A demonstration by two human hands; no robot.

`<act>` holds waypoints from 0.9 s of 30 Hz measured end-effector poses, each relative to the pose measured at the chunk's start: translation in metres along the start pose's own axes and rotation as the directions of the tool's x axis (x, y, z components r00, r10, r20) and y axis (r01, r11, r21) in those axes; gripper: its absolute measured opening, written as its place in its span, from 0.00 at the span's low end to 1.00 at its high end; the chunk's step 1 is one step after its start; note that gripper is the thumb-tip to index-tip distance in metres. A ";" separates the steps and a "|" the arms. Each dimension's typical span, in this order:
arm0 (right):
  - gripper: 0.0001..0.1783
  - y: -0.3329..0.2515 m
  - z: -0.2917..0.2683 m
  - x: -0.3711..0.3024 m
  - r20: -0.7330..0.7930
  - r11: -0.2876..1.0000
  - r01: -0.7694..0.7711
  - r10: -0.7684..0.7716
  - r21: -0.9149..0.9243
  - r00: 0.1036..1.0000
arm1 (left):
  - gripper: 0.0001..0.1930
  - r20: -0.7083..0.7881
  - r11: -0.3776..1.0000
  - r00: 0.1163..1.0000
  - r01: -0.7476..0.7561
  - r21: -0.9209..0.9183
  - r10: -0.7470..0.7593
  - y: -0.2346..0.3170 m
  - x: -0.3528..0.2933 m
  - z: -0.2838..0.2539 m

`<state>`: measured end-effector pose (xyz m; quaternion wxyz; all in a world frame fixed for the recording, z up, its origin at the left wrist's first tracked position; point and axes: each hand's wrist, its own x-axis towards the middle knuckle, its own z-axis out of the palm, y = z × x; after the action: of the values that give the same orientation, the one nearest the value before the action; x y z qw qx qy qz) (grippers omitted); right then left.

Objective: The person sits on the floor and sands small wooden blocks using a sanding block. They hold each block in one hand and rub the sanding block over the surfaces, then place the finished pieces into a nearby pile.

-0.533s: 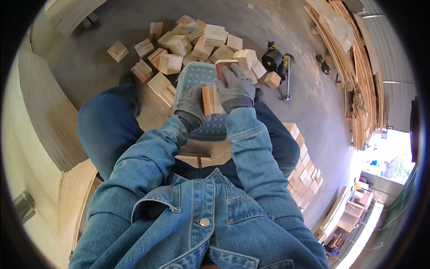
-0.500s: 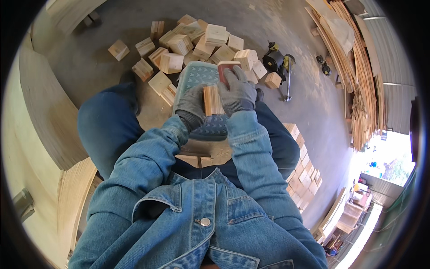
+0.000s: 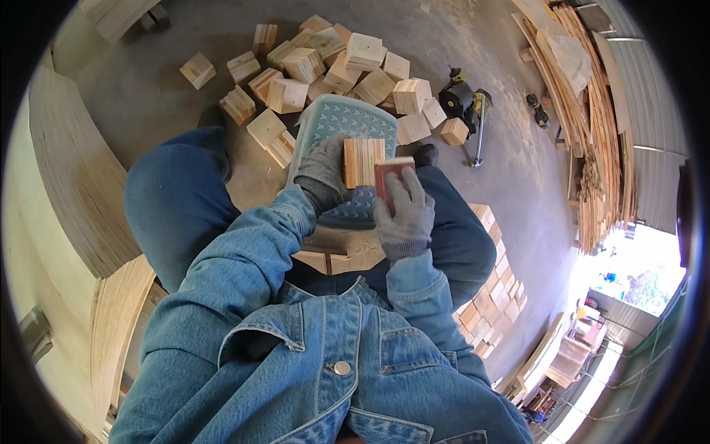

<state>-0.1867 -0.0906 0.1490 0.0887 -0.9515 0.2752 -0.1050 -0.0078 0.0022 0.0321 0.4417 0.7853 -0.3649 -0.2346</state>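
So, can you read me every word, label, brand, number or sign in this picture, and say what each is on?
No text can be read anywhere.
Striped, layered wooden block in the gray-gloved left hand: no lettering visible.
Red-faced, pale-edged block in the gray-gloved right hand: none visible on the parts showing.
Black-and-yellow machine on the floor: too small to tell.

Soft, moderate daylight fills the scene, strongest at the right, where an opening burns out to white and spills a pale haze around itself. The floor brightens toward that side and dulls at upper left. The jacket is sharp; the right hand looks slightly blurred. Plywood sheets bow along the left rim, and black vignetting swallows the corners.
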 end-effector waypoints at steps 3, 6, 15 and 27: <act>0.30 -0.004 0.005 0.047 0.037 0.997 -0.045 0.047 -0.065 0.998 | 0.41 -0.036 0.999 0.998 -0.044 -0.003 0.044 0.002 -0.002 -0.001; 0.29 -0.008 0.017 0.106 0.081 0.996 -0.077 0.080 -0.035 0.994 | 0.50 -0.118 0.991 0.987 -0.116 -0.068 0.107 -0.026 0.003 0.014; 0.30 0.014 0.028 0.078 -0.009 0.995 -0.079 0.079 0.056 0.997 | 0.49 -0.083 0.993 0.994 -0.067 0.097 0.075 -0.012 0.002 0.009; 0.30 -0.001 0.005 -0.002 0.000 0.999 0.034 -0.034 0.026 0.999 | 0.45 -0.001 0.997 1.000 -0.002 0.076 0.002 -0.003 0.000 -0.002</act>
<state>-0.1865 -0.0883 0.1443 0.0993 -0.9548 0.2576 -0.1099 -0.0056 0.0038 0.0303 0.4121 0.8012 -0.3741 -0.2197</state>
